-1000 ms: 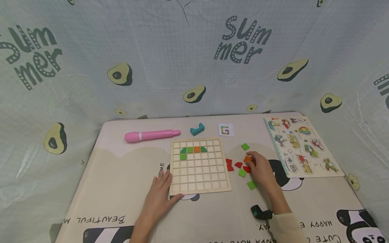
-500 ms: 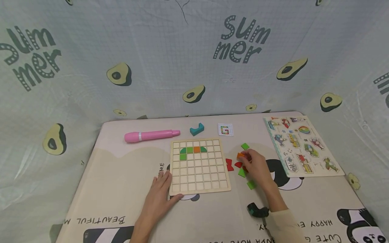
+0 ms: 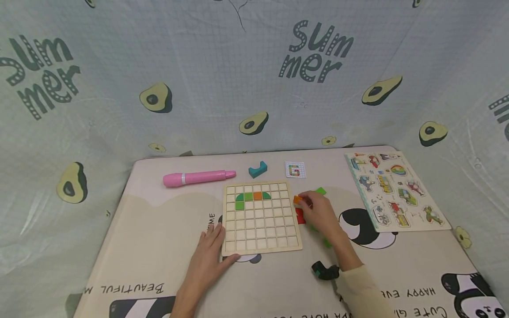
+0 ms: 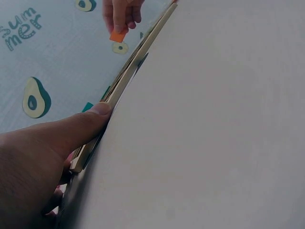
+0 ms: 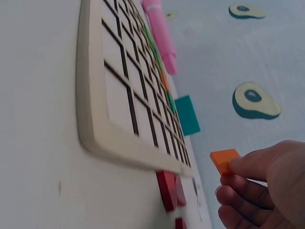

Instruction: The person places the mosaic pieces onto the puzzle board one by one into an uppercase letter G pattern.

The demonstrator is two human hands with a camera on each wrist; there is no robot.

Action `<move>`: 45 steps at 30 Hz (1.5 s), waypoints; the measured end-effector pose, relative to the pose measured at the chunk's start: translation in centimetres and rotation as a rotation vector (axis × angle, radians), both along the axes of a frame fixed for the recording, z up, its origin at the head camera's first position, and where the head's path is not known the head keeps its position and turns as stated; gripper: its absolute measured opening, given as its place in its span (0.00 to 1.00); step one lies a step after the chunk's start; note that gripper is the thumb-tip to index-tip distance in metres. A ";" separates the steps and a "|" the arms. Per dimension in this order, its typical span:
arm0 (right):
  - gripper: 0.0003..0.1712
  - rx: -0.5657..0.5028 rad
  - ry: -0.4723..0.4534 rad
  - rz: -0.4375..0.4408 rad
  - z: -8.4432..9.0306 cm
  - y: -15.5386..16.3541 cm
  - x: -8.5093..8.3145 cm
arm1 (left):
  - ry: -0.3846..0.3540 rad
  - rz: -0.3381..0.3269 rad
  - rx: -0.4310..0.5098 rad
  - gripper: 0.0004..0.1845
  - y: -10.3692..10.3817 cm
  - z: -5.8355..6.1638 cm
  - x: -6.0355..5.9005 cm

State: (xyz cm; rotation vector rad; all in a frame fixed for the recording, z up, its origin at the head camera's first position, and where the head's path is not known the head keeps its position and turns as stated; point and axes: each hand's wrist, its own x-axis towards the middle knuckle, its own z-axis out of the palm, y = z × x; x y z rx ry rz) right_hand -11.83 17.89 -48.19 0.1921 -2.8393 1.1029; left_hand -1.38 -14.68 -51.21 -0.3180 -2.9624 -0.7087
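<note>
Orange tile (image 3: 297, 199) in right-hand grip (image 3: 318, 215) (a corner toward the grid board (image 3: 260, 217))

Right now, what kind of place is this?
Likely a tabletop play corner set up for recording: a cartoon panda mat, avocado-print "Summer" cloth hung behind as backdrop, and a wooden grid puzzle board plus a vehicle peg puzzle.
</note>
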 end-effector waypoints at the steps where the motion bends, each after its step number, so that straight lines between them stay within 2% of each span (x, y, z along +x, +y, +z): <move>1: 0.13 0.000 -0.001 0.003 0.1 -0.4 -0.1 | 0.005 -0.001 0.001 0.48 0.0 0.0 0.0; 11: 0.12 -0.019 -0.011 0.064 0.7 -3.7 -0.1 | 0.002 0.006 0.012 0.48 0.0 -0.1 0.0; 17: 0.11 -0.038 0.000 0.093 0.5 -5.5 -0.2 | 0.039 0.003 0.002 0.47 0.0 0.0 0.1; 22: 0.09 -0.047 0.016 0.128 0.4 -6.8 -0.4 | 0.019 0.005 0.001 0.47 0.0 0.1 0.1; 32: 0.11 -0.055 -0.027 0.176 0.0 -9.3 -0.5 | -0.017 0.009 -0.002 0.48 0.0 0.1 0.0; 40: 0.10 -0.071 -0.038 0.229 -0.6 -10.7 -0.5 | 0.021 -0.002 -0.007 0.47 0.0 0.1 0.1; 45: 0.10 -0.058 -0.050 0.254 -1.0 -11.6 -0.5 | 0.010 -0.002 -0.010 0.46 0.0 0.2 0.1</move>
